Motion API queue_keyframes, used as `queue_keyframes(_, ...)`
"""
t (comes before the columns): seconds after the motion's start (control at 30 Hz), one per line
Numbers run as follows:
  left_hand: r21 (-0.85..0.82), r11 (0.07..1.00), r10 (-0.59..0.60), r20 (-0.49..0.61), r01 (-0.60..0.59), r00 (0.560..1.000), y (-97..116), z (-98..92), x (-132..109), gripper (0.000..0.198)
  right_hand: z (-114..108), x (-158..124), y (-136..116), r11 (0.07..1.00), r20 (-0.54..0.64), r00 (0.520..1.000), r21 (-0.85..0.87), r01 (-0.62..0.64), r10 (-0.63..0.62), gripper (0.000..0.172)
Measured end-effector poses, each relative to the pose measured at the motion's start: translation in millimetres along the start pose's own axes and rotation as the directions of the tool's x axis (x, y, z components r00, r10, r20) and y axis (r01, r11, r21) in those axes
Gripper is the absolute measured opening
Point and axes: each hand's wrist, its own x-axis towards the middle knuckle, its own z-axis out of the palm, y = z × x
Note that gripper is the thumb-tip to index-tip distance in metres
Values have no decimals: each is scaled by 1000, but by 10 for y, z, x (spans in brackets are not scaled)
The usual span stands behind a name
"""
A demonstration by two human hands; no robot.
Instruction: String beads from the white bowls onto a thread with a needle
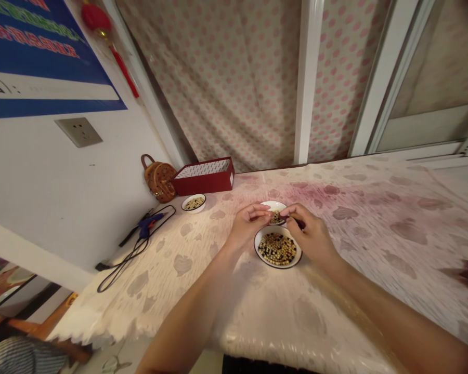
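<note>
Two white bowls stand one behind the other before me. The nearer bowl [278,246] holds many yellow and black beads. Over the rear bowl [273,205], which also has small beads in it, both hands hover close together. My left hand [250,221] has its thumb and fingertips pinched at the bowl's left side; what lies between them is too small to name. My right hand [306,226] is closed around a thin dark item by the bowl's right side, which I cannot make out.
At the back left are a third bowl [194,203] of beads, a dark red box [205,176] and a small brown backpack [159,180]. A blue glue gun [147,224] with a looped black cord lies by the wall. A person's striped clothing [23,356] shows at lower left.
</note>
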Motion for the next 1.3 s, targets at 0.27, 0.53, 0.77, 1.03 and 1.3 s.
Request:
queue_keyframes(0.27,314,942,121,9,-118,993,-121,-14,159,36,-15,1,35,998,-63,996,-25,-61,60,15)
queue_keyframes(0.53,759,534,195,318,-372,928,12,92,-169,29,-37,11,30,998,-92,995,-40,-50,46,14)
queue_keyframes(0.77,795,311,60,530,-520,846,-42,164,-214,32,-47,15,23,996,-97,994,-69,-59,52,16)
queue_keyframes(1.03,849,233,-4,488,-474,873,-25,143,-200,24,-51,11,9,995,-82,995,-70,-66,60,16)
queue_keyframes(1.3,678,680,136,257,-279,957,-29,147,-198,17,-41,6,-12,999,-64,997,-4,-46,45,14)
